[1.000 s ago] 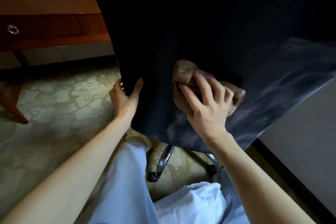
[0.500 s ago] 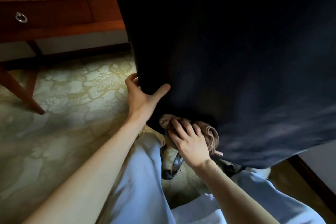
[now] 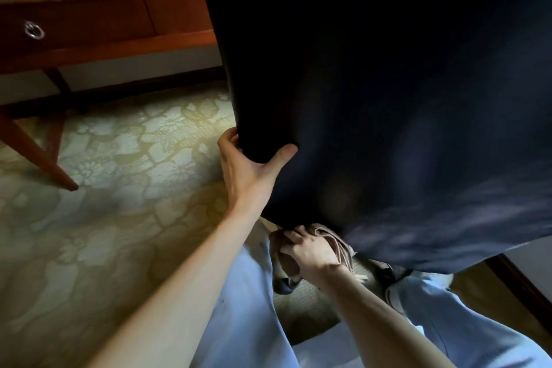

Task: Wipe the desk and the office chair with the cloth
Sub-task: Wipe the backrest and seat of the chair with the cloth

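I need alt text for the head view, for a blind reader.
A left hand grips the side of a dark office chair while the right hand holds a brown cloth at its lower edge. A wooden desk stands behind, on patterned carpet.

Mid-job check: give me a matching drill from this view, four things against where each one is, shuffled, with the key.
Things
1. left hand
2. cloth
3. ring pull
4. desk leg

Places
A. on the drawer front
B. gripping the chair at its side edge
C. standing on the carpet
D. in the right hand, at the chair's bottom edge

Pairs: 1-B, 2-D, 3-A, 4-C
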Available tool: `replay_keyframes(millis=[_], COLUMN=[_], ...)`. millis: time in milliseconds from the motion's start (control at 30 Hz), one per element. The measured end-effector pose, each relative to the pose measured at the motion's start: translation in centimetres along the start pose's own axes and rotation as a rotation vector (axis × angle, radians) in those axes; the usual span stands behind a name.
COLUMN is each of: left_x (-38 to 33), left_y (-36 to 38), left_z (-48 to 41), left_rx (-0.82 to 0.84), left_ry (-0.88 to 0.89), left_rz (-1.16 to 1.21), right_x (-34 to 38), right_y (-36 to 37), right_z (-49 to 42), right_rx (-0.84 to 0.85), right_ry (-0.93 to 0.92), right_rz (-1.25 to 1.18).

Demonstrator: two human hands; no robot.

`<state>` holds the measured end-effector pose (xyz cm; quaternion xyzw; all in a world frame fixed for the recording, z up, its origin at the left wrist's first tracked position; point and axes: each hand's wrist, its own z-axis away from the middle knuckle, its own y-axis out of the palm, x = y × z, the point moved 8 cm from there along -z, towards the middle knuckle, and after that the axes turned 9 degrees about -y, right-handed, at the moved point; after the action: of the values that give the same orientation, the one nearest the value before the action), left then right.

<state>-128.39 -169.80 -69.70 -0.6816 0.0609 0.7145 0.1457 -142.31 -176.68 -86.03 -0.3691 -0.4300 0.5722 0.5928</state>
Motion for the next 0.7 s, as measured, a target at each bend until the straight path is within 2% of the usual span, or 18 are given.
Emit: replay_keyframes(millis=[67,167,333,600,700], left_x=[0.1,0.1,-0.2,-1.1,-3.1], left_y=[0.4,1.0,1.2,0.2,0.6], left_z=[0.6,1.4,2.8,4.5,6.5], left_rx=[-0.004,-0.018,-0.066,-0.149,-0.189], left_ry=[0.004,0.002,-0.014,-0.114,-0.025], left_rz=[-0.027,-0.075,-0.12,-0.14,-0.122], right_x=[-0.3,-0.7,-0.7,1.3,1.7], right_y=[-0.1,-2.0,-8.9,-22.7,-26.3], right_z=[0.6,2.7,8.3,19.6,23.8], right_rx=[0.008,-0.108,-0.415,-1.073,-1.206], right_ry=[0.015,0.035,0.092,0.123,0.168], right_rz=[-0.029,-0.066,0.001,0.229,0.304])
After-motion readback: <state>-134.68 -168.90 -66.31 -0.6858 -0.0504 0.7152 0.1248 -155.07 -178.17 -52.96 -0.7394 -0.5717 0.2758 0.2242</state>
